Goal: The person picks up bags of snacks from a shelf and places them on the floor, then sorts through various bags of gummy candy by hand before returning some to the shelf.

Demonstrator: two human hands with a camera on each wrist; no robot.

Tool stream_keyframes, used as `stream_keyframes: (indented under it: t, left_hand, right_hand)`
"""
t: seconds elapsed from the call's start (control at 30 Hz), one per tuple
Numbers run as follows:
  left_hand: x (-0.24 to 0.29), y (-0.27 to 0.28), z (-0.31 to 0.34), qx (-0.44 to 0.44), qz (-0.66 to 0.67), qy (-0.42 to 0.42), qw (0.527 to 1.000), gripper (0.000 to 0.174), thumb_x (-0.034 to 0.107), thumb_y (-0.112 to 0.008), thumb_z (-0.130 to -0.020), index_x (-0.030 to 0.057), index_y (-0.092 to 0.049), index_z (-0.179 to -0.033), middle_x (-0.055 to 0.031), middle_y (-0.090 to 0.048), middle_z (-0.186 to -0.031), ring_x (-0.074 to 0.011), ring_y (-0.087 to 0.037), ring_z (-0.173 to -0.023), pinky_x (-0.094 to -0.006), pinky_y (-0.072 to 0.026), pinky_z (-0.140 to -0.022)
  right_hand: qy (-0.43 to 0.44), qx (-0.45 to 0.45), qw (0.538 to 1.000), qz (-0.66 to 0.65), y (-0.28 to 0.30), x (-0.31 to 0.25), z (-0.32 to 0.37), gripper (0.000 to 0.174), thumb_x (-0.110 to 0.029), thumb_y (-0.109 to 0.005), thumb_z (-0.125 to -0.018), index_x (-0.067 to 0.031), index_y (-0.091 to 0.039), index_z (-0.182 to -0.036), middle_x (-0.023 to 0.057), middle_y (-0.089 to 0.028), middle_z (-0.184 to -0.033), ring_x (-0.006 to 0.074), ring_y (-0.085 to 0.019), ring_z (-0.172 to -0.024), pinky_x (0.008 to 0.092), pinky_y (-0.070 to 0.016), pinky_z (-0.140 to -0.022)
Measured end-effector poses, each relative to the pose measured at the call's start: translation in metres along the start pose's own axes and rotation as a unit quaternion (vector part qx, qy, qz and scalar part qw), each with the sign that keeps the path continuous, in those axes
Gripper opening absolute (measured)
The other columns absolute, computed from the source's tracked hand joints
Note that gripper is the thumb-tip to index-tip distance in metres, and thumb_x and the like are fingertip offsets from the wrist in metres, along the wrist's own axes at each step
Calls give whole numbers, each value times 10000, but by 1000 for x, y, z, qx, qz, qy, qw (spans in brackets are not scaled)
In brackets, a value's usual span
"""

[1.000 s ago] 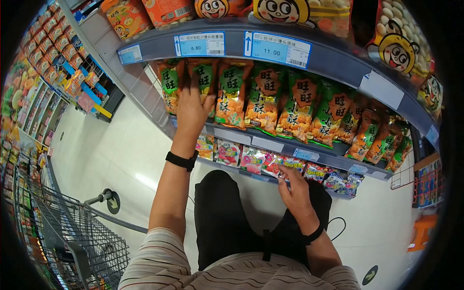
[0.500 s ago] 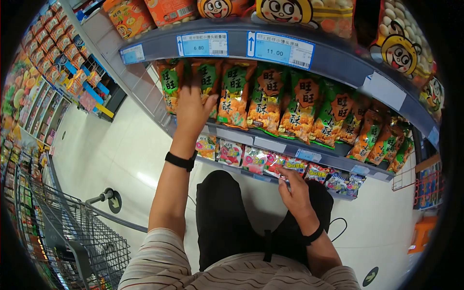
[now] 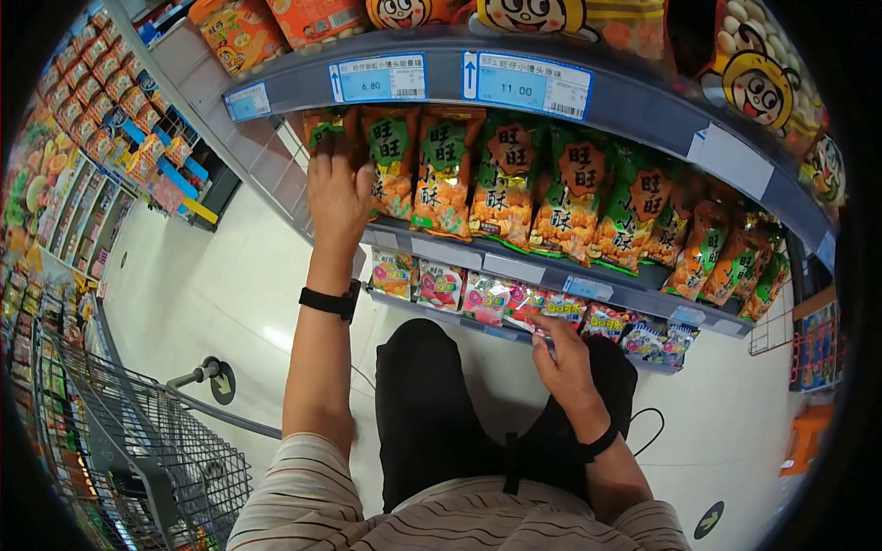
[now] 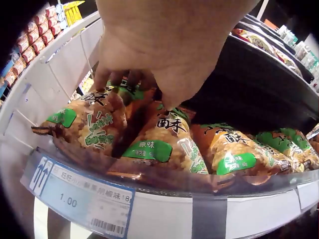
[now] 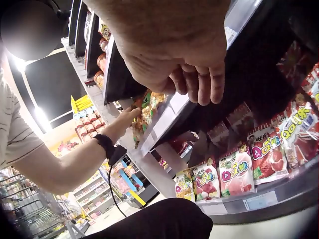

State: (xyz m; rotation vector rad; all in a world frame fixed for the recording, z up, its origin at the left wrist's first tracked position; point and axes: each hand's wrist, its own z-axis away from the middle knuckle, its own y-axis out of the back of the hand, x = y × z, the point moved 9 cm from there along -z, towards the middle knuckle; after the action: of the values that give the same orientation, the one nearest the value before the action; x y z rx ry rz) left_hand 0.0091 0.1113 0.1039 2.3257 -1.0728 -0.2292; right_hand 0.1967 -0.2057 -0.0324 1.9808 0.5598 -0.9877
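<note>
My left hand reaches to the shelf's left end, its fingers laid over the upper part of the leftmost snack bag, orange and green. Its thumb points at the neighbouring snack bag. From the left wrist, the fingertips go behind the front bag's top and are partly hidden, while the thumb tip comes down at the second bag. Above my knee, my right hand hangs with loosely bent fingers and holds nothing. Behind it, in the right wrist view, stand small gummy candy bags on the lowest shelf.
A wire shopping cart stands at my left. Overhead, a shelf edge with price labels juts out, bearing round-biscuit packs. A wire side panel closes the shelf's left end. My knees are close below the lowest shelf.
My left hand has shifted left, from the second snack bag to the leftmost one, uncovering the second bag. The right hand stays nearly where it was.
</note>
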Motion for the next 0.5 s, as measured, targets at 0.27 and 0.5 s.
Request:
stream_keyframes:
  t: [0.27, 0.5]
  left_hand:
    - [-2, 16, 16, 7, -9, 12, 1000, 495, 257, -637, -962, -42, -520, -1339, -287, -513, -1368, -456, -523, -1222, -482, -431, -1042]
    - [106, 27, 59, -57, 175, -60, 981, 476, 74, -671, -904, 8, -544, -1358, -195, -546, -1393, -393, -494, -1311, -483, -365, -1113]
  right_hand:
    - [2, 6, 1000, -13, 10, -2, 0, 309, -27, -633, -881, -12, -637, -1190, 214, -667, -1058, 386, -657, -985, 403, -520, -871]
    - [-2, -10, 1000, 3, 17, 0, 1, 330, -49, -624, -894, -17, -613, -1222, 191, -656, -1121, 377, -648, -1028, 413, -518, -889]
